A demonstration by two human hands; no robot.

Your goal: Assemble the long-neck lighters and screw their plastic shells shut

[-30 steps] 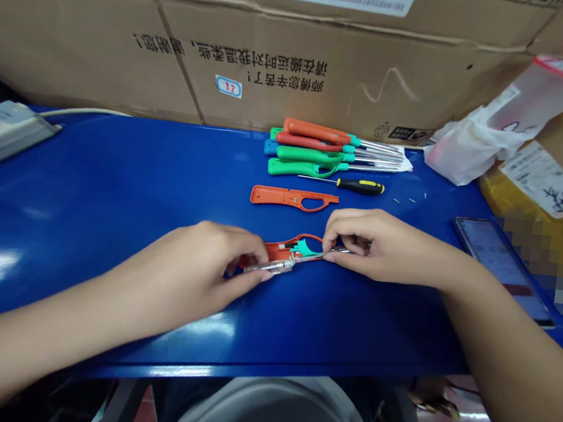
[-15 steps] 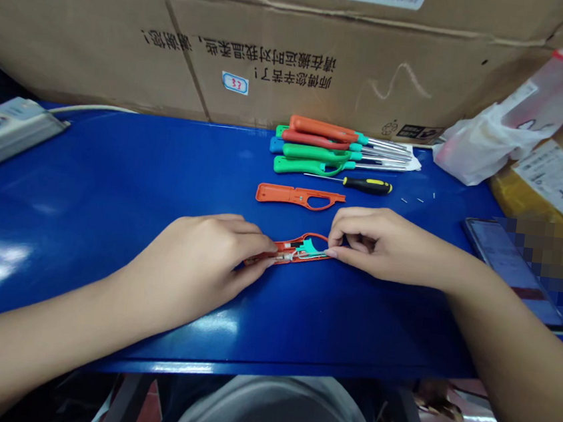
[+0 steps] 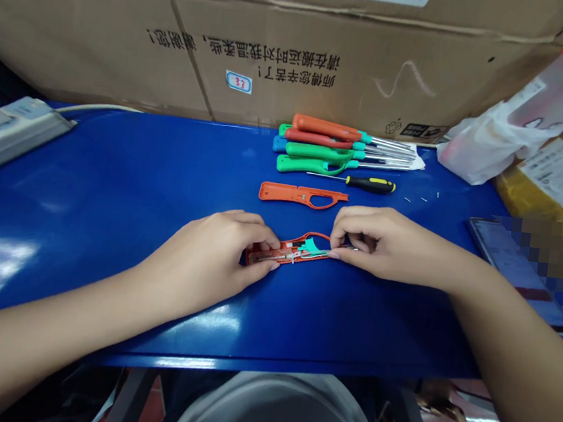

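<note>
An opened orange lighter, one of the long-nozzle kind, lies on the blue table with its inner parts showing. Inside it are a turquoise trigger, a clear tank and thin pale parts. My left hand grips the lighter's left end, thumb on the near edge and fingertips on the far edge. At the right end, my right hand is closed in a pinch, its fingers partly hiding the metal nozzle. Beyond the hands lies the separate orange shell half, flat on the table.
Several assembled lighters are piled by the cardboard box. A black-and-yellow screwdriver and small screws lie nearer. To the right are a phone and a bagged cup; at left, a power strip.
My left thumb and fingers have parted to the lighter's two edges, exposing more of the clear tank. The right hand stays at the nozzle end. The view has shifted slightly.
</note>
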